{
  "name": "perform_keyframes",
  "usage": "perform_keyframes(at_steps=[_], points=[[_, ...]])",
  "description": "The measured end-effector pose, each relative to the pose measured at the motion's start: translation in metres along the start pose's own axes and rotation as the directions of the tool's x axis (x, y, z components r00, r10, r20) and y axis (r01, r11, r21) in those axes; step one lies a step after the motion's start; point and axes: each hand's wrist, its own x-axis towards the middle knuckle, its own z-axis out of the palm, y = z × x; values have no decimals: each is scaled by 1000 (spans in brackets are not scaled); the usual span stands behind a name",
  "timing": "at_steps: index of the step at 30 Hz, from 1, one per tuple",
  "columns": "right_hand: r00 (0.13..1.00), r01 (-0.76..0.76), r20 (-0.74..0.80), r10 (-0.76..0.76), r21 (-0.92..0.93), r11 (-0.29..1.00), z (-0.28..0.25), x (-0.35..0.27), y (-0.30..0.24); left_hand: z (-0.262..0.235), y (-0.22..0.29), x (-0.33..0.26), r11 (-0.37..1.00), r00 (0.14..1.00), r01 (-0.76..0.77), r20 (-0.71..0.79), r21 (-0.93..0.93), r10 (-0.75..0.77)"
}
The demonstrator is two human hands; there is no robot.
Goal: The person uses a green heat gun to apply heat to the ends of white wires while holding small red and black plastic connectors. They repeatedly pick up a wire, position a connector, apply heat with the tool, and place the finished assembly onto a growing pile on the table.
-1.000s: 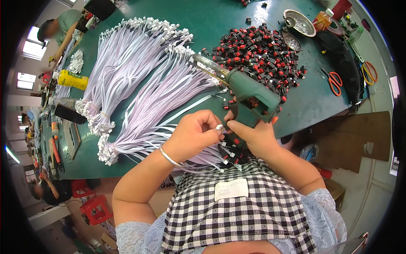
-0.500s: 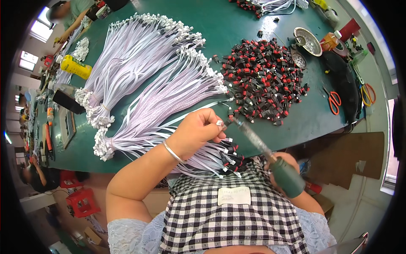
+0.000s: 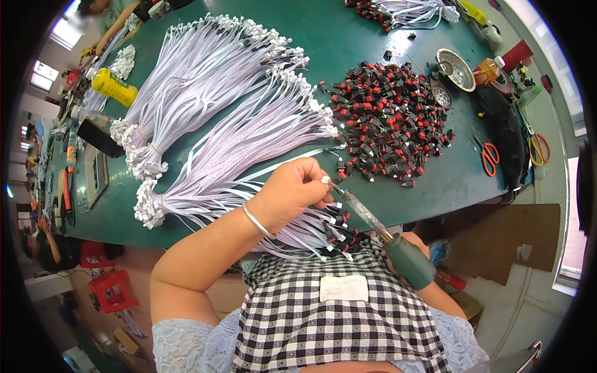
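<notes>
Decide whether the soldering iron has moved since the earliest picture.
Yes: the soldering iron, which overlapped the black-and-red pile, is now below it in view, nearer the apron.

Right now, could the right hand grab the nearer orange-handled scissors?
Probably not: the right hand holds the green-handled soldering iron, though the way across to the scissors looks clear.

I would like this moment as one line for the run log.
left hand: pinching white connector | right hand: holding green-handled tool, tip near connector | table: white cables, black-red parts heaped
</notes>
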Motion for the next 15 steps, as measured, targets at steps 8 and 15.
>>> perform_keyframes(at_steps=[8,15], points=[[913,368,-161,-376,-77,927,1,4,-28,-2,-6,3,1000,1000,17,-8,15,-17],[970,215,-239,-51,737,641,-5,31,-82,1,0,-2,1000,1000,24,-6,17,-24]])
